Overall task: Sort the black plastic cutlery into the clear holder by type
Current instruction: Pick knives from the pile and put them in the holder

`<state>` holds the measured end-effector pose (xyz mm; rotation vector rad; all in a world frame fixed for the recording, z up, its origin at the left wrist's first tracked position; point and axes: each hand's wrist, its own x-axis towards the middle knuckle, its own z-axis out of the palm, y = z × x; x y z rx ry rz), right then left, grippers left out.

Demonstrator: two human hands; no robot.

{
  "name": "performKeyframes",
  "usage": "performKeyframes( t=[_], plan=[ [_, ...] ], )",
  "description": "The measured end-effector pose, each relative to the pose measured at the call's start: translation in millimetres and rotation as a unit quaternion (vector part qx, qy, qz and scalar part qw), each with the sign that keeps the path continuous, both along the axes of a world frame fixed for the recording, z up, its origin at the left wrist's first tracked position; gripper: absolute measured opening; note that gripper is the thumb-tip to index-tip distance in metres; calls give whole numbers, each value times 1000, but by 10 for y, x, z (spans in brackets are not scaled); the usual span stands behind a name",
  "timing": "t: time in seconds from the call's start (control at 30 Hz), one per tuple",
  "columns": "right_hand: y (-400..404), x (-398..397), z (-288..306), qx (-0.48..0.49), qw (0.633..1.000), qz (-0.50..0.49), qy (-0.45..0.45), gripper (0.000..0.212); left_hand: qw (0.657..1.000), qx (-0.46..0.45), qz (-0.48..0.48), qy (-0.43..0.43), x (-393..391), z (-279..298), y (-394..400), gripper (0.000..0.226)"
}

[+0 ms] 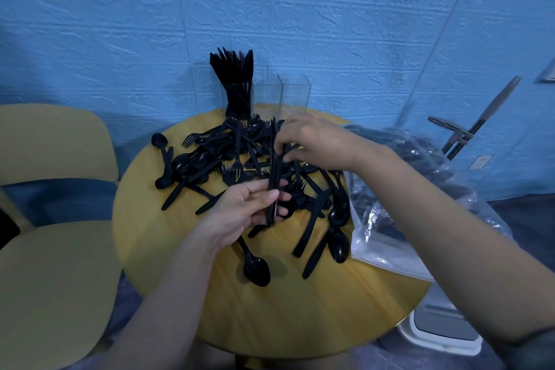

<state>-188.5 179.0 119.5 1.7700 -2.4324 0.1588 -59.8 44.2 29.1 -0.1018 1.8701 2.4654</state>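
A heap of black plastic forks, spoons and knives (210, 162) covers the far half of the round wooden table (270, 315). The clear holder (292, 93) stands at the table's back edge; its left compartment is packed with upright black knives (232, 75), and the other two compartments look bare. My left hand (246, 207) grips the lower end of a thin upright bundle of black cutlery (273, 159). My right hand (309, 141) pinches the same bundle near its upper part. A lone spoon (255, 267) lies nearest to me.
A clear plastic bag (399, 207) holding more black cutlery slumps over the table's right edge. A tan chair (51, 219) stands at the left. A blue textured wall rises behind, with a metal stand (474, 129) at the right and a white bin (444, 327) below.
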Motion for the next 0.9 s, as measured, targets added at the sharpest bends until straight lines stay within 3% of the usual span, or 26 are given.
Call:
performKeyframes(
  t=[0.07,0.17,0.2,0.3,0.47,0.67,0.77,0.9],
  plan=[
    [54,-28,-48,-65,998,14,-20,28,1000,-1,7,3,-16,-11,1,21],
    [216,-71,-72,-138,985,-43,-96,36,999,23,28,5,-40,-30,-15,19],
    [280,-112,-101,-115,986,-64,-105,30,999,29,30,4,-45,-33,-17,19],
    [439,-209,-267,74,986,-113,-93,20,999,38,28,-3,-54,-50,-8,20],
    [527,-194,-523,209,967,-135,-61,34,998,45,30,-8,-61,-57,-14,21],
    [542,-176,-606,175,977,-109,-45,25,999,36,35,-7,-61,-68,-10,21],
    [582,-144,-506,117,971,-136,-158,8,999,26,40,-5,-57,-71,-12,21],
    [634,-142,-302,49,947,-161,-273,9,998,29,49,1,-57,-65,-19,21]
  ],
)
